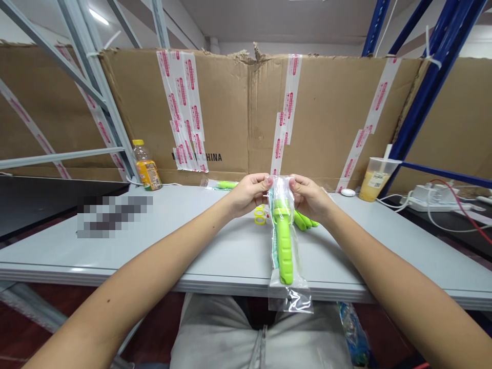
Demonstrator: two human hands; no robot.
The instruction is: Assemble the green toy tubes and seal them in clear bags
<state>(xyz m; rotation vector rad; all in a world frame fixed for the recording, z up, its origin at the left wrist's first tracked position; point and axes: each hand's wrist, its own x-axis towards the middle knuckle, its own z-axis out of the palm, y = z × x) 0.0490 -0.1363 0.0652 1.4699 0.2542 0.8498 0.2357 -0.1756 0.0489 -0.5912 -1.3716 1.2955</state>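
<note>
Between my two hands hangs a clear plastic bag (300, 300), upright over the table's front edge. Inside it shows a bright green toy with a ridged handle (284, 246) and a clear upper part; a pale teal card lies behind. My left hand (251, 195) pinches the bag's top left corner, thumb against fingers. At the top right corner, my right hand (307, 197) grips it likewise. Several green handles (305, 220) lie on the table behind the right hand. Small yellow rings (260, 215) lie behind the bag, which partly hides them.
On the grey table (226, 256), another bagged green piece (225, 185) lies at the back. A juice bottle (146, 166) stands back left. A drink cup (378, 179), a white round case (348, 192) and a power strip (434, 200) are at right. Cardboard (226, 102) walls the back.
</note>
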